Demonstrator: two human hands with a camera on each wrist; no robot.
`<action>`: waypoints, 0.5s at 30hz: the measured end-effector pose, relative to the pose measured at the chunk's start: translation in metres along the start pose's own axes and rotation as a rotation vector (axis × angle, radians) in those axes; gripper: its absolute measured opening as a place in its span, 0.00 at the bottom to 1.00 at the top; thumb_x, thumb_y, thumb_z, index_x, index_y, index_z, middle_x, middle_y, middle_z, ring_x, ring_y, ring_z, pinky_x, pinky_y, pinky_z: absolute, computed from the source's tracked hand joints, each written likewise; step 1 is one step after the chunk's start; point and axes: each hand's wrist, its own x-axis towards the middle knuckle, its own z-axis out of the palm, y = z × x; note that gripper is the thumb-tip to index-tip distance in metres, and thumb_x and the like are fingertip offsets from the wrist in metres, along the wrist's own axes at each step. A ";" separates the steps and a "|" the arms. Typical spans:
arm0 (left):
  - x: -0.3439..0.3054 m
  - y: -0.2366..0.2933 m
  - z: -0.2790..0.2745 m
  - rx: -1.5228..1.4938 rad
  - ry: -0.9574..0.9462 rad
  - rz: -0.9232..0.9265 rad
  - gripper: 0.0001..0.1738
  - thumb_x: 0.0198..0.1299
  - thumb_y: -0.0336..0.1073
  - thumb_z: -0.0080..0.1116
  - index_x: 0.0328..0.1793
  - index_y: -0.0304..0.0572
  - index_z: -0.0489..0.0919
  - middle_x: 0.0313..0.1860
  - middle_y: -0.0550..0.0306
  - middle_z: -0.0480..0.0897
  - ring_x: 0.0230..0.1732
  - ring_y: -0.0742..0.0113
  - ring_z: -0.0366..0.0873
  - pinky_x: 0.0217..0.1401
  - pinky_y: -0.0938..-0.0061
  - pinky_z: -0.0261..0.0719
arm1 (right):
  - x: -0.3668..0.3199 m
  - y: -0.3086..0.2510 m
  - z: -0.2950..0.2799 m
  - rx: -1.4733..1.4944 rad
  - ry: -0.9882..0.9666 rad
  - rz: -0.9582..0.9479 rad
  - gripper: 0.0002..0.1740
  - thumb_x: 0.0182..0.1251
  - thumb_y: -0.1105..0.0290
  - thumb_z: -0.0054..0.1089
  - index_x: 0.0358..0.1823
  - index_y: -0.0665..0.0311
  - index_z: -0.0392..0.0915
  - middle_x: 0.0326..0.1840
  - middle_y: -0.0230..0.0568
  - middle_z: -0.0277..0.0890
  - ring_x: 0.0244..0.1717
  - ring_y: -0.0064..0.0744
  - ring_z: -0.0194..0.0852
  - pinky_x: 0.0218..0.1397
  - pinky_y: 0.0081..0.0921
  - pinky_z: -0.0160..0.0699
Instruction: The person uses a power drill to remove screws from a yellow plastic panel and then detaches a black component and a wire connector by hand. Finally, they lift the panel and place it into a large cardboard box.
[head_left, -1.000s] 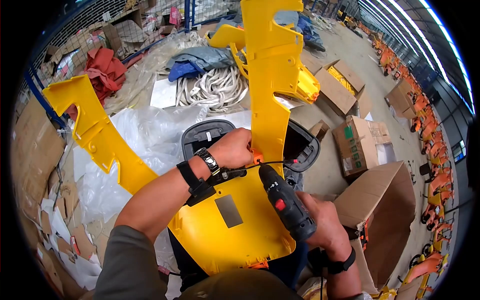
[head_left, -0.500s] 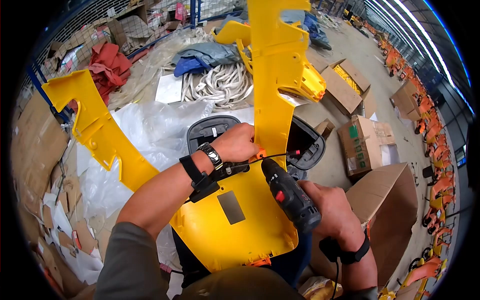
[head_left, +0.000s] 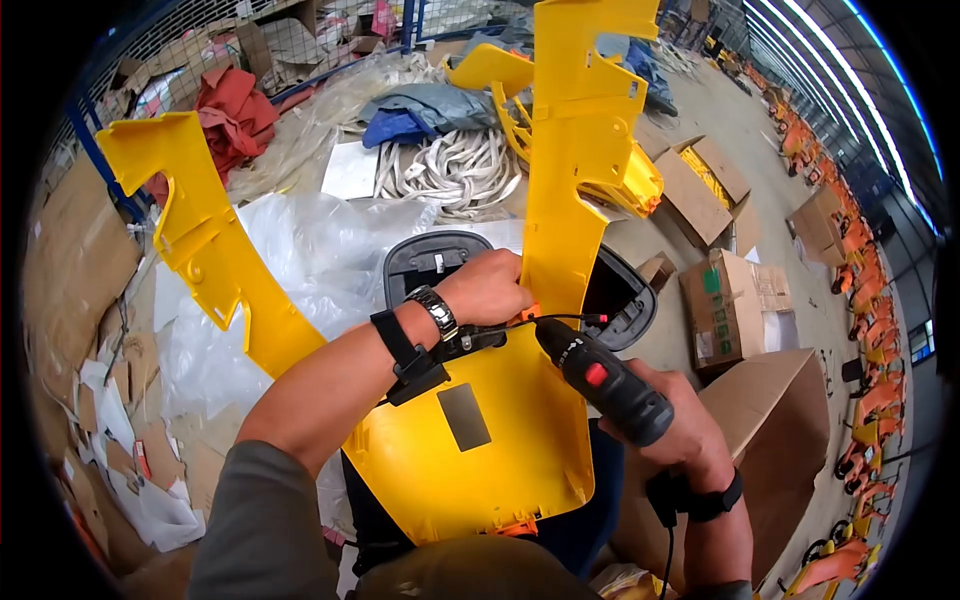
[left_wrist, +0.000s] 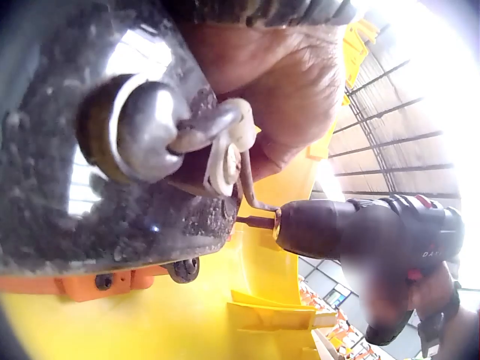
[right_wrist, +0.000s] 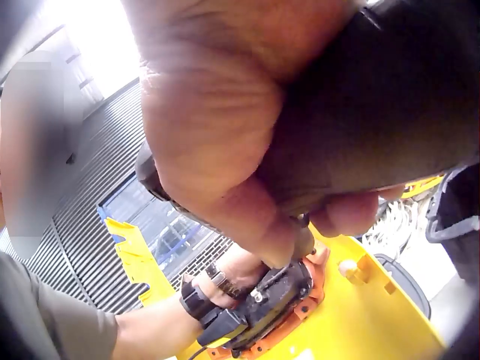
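Seen from the head, the right hand (head_left: pixel 682 410) is wrapped round a black drill (head_left: pixel 608 388) whose nose aims at 10 o'clock, toward the left hand (head_left: pixel 487 288), whose bent fingers sit by an orange piece (head_left: pixel 527 314) (whether they pinch it, I cannot tell). The yellow panel (head_left: pixel 540 430) lies over the person's legs (head_left: pixel 607 480), its notched arms reaching to 10 o'clock and just past 12. It looks like thin moulded plastic: probably light for its size, stiff in the body, springy along the arms and rather slippery on its smooth faces, so the best hold is likely an edge close to the black fitting (left_wrist: pixel 45 165). The notched ends look easiest to crack. The drill should feel dense and heavy; a full grip suits it.
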 end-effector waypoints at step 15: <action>0.002 -0.008 -0.001 0.120 0.030 0.141 0.17 0.61 0.41 0.54 0.42 0.33 0.85 0.37 0.37 0.87 0.39 0.40 0.85 0.43 0.54 0.80 | -0.003 0.014 0.019 0.173 0.000 0.018 0.25 0.53 0.72 0.77 0.53 0.64 0.79 0.37 0.50 0.84 0.39 0.55 0.86 0.47 0.38 0.83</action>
